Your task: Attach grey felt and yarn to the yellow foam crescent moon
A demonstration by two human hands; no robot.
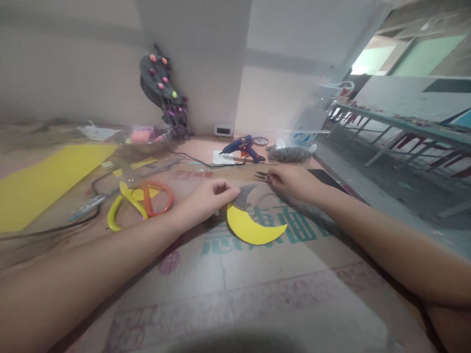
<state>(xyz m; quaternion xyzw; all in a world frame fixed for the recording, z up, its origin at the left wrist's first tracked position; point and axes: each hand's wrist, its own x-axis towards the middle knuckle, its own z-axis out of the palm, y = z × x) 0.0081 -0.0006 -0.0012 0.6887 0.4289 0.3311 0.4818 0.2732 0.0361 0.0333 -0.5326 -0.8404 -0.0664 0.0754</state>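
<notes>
Between the thumb and fingers of my left hand (217,196) is a crescent moon cutout (255,229), yellow along its lower part and grey at the upper end, where I pinch it. It is held over the printed board (235,284). To its right, my right hand (285,179) is closed in a pinch. Thin dark strands or tips (260,176) stick out from its fingers, too blurred to name. Behind that hand lies a bundle of grey yarn (290,153). A blue glue gun (243,146) lies beyond both hands.
Pliers with yellow handles (115,213) and orange-handled scissors (159,198) lie left of my left hand. Yellow sheet (47,181) covers the far left. Against the wall stands a grey crescent with coloured pompoms (154,78), near a small display (223,130). A long table (401,122) stands at right.
</notes>
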